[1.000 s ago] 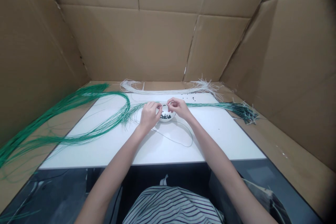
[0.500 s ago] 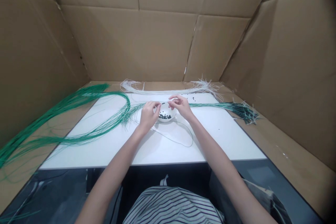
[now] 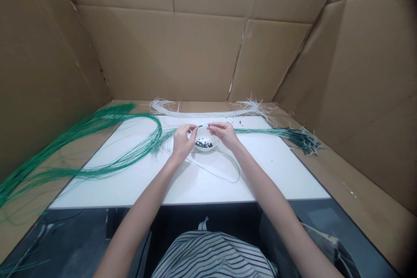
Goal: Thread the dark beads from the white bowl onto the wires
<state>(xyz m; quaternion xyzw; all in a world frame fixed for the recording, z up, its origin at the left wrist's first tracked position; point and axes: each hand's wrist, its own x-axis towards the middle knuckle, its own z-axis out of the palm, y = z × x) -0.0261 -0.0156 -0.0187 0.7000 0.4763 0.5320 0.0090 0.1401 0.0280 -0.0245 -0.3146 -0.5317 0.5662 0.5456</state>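
Many green wires [image 3: 81, 129] sweep in from the far left, lying over the left edge of the white surface [image 3: 276, 173] and curving in a wide loop toward its middle. From there the bundle narrows and runs behind the hands along the far side of the surface.

The left hand [image 3: 182, 141] is curled, its thumb and forefinger pinched on a fine strand [image 3: 199, 126] just above the rim of a small white bowl [image 3: 206, 148]. A tiny dark bead shows on the strand, though it is too thin to follow closely.

The bowl stands near the middle of the surface, between the hands and touching neither of them as far as this view shows. Black beads [image 3: 203, 144] lie heaped in its bottom, and a few more [image 3: 236, 122] are scattered on the surface beyond it, toward the far edge.

A single thin dark wire [image 3: 215, 169] lies in a loose loop on the surface in front of the bowl.

The right hand [image 3: 223, 134] reaches in from the other side, with thumb and forefinger pressed together on the same strand, its fingertips close to the left hand's.

Along the far edge, a bundle of white wires [image 3: 208, 112] lies in a long arc. Further right, the green wires end in a frayed tuft [image 3: 306, 141] past the right edge, on brown cardboard [image 3: 358, 173].
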